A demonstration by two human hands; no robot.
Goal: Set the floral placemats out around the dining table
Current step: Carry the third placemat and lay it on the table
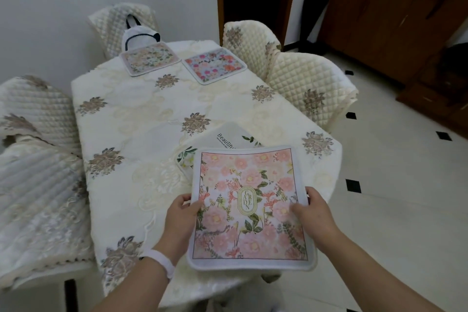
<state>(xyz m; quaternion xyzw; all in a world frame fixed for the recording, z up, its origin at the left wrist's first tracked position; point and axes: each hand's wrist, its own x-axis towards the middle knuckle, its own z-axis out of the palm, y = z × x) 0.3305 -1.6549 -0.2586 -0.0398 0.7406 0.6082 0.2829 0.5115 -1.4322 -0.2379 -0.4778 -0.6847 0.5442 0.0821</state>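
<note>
I hold a pink floral placemat point(249, 208) with a "GARDEN" oval in its middle, above the near right corner of the dining table point(141, 119). My left hand point(181, 220) grips its left edge and my right hand point(312, 215) grips its right edge. Under it lies a white placemat point(231, 138) with green leaves and black lettering, mostly hidden. Two more floral placemats lie flat at the far end: a pale pink-green one point(149, 58) on the left and a blue one with red flowers point(215, 64) on the right.
A cream embroidered cloth covers the table. Quilted chairs stand at the far left point(121, 23), far right point(249, 38), right side point(311, 88) and left side point(35, 114). A white bag point(138, 35) sits on the far left chair. Tiled floor point(395, 185) lies to the right.
</note>
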